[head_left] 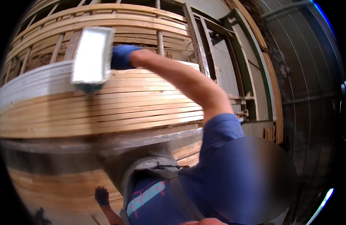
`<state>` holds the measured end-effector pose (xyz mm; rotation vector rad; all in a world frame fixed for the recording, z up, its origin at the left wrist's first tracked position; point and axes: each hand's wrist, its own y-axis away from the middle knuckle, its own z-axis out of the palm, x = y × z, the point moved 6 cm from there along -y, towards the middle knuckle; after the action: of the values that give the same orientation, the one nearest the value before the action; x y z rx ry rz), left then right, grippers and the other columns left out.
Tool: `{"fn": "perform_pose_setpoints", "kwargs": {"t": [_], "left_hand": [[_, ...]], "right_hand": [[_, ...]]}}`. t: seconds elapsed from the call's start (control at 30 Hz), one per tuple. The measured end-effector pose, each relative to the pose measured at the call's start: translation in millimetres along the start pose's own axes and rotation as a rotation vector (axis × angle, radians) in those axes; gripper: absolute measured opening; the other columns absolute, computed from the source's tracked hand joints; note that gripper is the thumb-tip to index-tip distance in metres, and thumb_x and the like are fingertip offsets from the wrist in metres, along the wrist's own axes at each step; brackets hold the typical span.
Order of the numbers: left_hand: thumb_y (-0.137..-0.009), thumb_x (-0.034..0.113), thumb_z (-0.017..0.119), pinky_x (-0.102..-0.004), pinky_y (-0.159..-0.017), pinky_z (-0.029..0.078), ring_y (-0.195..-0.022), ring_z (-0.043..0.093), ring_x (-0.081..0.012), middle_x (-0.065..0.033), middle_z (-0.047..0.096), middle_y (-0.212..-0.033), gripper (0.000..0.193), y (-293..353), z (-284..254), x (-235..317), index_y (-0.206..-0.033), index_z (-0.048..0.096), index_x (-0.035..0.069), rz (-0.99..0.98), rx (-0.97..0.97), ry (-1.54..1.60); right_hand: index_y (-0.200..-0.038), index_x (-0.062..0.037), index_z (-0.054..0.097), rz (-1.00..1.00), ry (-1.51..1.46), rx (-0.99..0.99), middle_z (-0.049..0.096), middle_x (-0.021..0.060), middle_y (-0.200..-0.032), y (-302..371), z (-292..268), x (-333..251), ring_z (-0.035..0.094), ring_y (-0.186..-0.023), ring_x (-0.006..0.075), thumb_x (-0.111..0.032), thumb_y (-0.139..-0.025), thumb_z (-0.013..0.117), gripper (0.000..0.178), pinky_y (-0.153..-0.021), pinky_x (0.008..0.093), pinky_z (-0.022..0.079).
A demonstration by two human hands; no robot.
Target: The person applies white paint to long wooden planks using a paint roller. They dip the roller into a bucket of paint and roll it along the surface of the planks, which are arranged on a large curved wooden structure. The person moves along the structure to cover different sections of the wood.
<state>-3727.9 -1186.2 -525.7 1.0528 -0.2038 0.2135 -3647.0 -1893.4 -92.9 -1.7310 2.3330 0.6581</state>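
Observation:
My right hand [123, 57], in a blue glove, grips the right side of a rectangular paint tray [91, 56]. The tray's inside and rim are coated bright white, and dark green shows at its lower end. Its far wall and my fingertips are hidden from view. Beneath it lie pale wooden boards [143, 97] set side by side; the far ones are covered with white at the left. Low on the left, my left hand [102, 195] in a dark glove hangs away from the boards, its short-looking fingers slightly apart and nothing visible in them.
Beyond the boards, long wooden strips [143, 24] lie across a slatted rack. A green metal frame [248, 71] stands at the right, near a dark ribbed wall [304, 75]. A whitish rail [158, 137] runs along the boards' near edge. More wood [60, 187] lies blurred at lower left.

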Motion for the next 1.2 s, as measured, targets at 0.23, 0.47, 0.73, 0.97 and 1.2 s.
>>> {"fn": "perform_pose_setpoints", "kwargs": {"t": [0.23, 0.47, 0.73, 0.97, 1.2], "left_hand": [[-0.091, 0.038, 0.049, -0.0332, -0.051, 0.044, -0.067, 0.058, -0.0233, -0.0072, 0.064, -0.082, 0.028, -11.9, 89.0, -168.4, -0.104, 0.058, 0.015, 0.147, 0.021, -0.531], [-0.091, 0.042, 0.052, -0.0369, -0.055, 0.044, -0.069, 0.06, -0.0246, -0.0079, 0.065, -0.092, 0.036, 13.1, 158.4, -222.6, -0.112, 0.056, 0.014, -0.11, 0.267, -0.355], [-0.09, 0.036, 0.054, -0.0342, -0.049, 0.044, -0.061, 0.058, -0.0219, -0.0079, 0.065, -0.085, 0.031, 34.4, 207.5, -207.2, -0.11, 0.057, 0.012, -0.04, 0.359, -0.321], [-0.091, 0.038, 0.052, -0.0348, -0.044, 0.04, -0.06, 0.058, -0.0232, -0.007, 0.064, -0.08, 0.025, 21.8, 125.4, -200.8, -0.103, 0.055, 0.016, -0.23, 0.357, -0.228], [-0.09, 0.038, 0.055, -0.0347, -0.077, 0.047, -0.096, 0.059, -0.0161, -0.0006, 0.065, -0.105, 0.029, -49.4, 192.9, -71.1, -0.111, 0.062, 0.019, 0.099, 0.041, -0.395]], "right_hand": [[-0.101, -0.0014, 0.062, 0.362, -0.238, -0.071, 0.064, 0.0195, -0.103, 256.0, -7.7, 268.3, 0.061, -0.092, 0.025, -0.022, -0.09, 0.055, 0.024, -0.084, 0.035, 0.052], [-0.106, -0.0059, 0.065, 0.071, 0.177, 0.045, 0.065, 0.0185, -0.105, 411.7, -48.2, 346.1, 0.061, -0.096, 0.0348, -0.016, -0.081, 0.058, 0.028, -0.086, 0.0399, 0.048], [-0.095, -0.0081, 0.068, 0.087, 0.28, -0.038, 0.066, 0.0207, -0.09, 401.3, -52.6, 356.9, 0.062, -0.082, 0.0402, -0.022, -0.08, 0.058, 0.022, -0.072, 0.0433, 0.051], [-0.111, -0.0073, 0.062, -0.099, 0.406, 0.111, 0.065, 0.016, -0.107, 311.6, 7.4, 258.1, 0.061, -0.1, 0.0316, -0.016, -0.087, 0.05, 0.029, -0.085, 0.0381, 0.049], [-0.093, 0.0039, 0.061, 0.09, 0.224, -0.05, 0.064, 0.0235, -0.082, 192.1, 6.4, 155.8, 0.063, -0.071, 0.0322, -0.022, -0.091, 0.048, 0.029, -0.069, 0.0402, 0.054]]}}
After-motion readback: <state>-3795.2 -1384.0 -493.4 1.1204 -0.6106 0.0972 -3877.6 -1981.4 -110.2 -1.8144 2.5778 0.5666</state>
